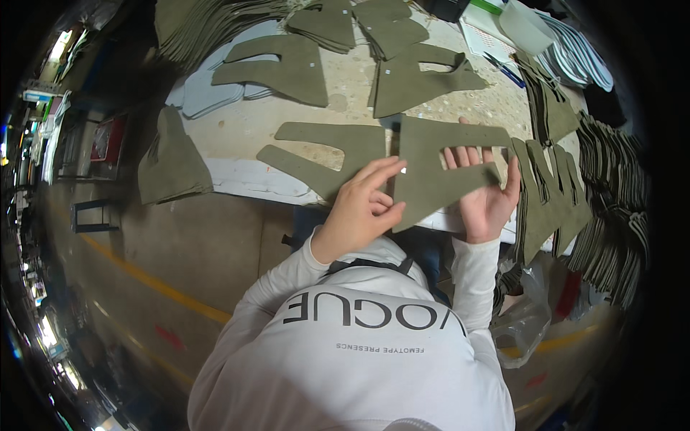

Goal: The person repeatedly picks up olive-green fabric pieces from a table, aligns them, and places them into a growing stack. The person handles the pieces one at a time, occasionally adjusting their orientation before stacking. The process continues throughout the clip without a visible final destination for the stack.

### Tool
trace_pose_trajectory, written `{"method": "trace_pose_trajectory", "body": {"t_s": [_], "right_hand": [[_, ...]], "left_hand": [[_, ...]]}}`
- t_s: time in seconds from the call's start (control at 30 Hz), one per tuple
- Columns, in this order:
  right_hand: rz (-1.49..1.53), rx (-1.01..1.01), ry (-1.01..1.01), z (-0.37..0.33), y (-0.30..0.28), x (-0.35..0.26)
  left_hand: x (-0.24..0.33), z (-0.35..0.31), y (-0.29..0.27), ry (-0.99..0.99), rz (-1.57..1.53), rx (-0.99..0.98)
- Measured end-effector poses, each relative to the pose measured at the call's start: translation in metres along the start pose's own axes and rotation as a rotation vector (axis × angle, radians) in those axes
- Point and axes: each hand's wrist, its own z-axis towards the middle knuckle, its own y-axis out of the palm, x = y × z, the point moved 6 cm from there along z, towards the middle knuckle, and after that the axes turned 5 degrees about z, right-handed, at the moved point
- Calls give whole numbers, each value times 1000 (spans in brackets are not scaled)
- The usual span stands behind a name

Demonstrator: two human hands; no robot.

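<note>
My right hand point(483, 208) supports an olive-green cut piece point(431, 154), which looks like leather or fabric and has an open slot on its right side. The fingers pass behind it and show through the slot, with the thumb by its right edge. My left hand point(365, 208) touches that piece's left edge, thumb and index finger apart. A small white label point(403, 171) is on the piece just beside the left fingertips. Under and left of my left hand, a similar slotted olive piece point(366, 144) lies at the table's front edge, partly covered by the hand.
More olive pieces point(302, 72) with small white labels lie farther back on the worn table point(237, 133). Stacks of olive pieces point(611, 208) stand at the right, and another stack point(172, 161) overhangs the left edge. Blue-handled snips point(512, 75) and a white tub point(527, 27) are at back right.
</note>
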Motion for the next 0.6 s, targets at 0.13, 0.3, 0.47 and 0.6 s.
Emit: {"method": "trace_pose_trajectory", "body": {"t_s": [0.13, 0.3, 0.47, 0.6], "right_hand": [[-319, 38, -211, 3, 9, -35], [-1394, 93, -734, -37, 43, -54], [-2132, -618, -317, -60, 47, 21], [-2171, -640, -416, -60, 31, 42]], "left_hand": [[-3, 2, 3, 5, 129, 50], [19, -18, -29, 212, 785, 166], [9, -33, -43, 343, 908, -41], [-3, -38, -37, 441, 980, -53]]}}
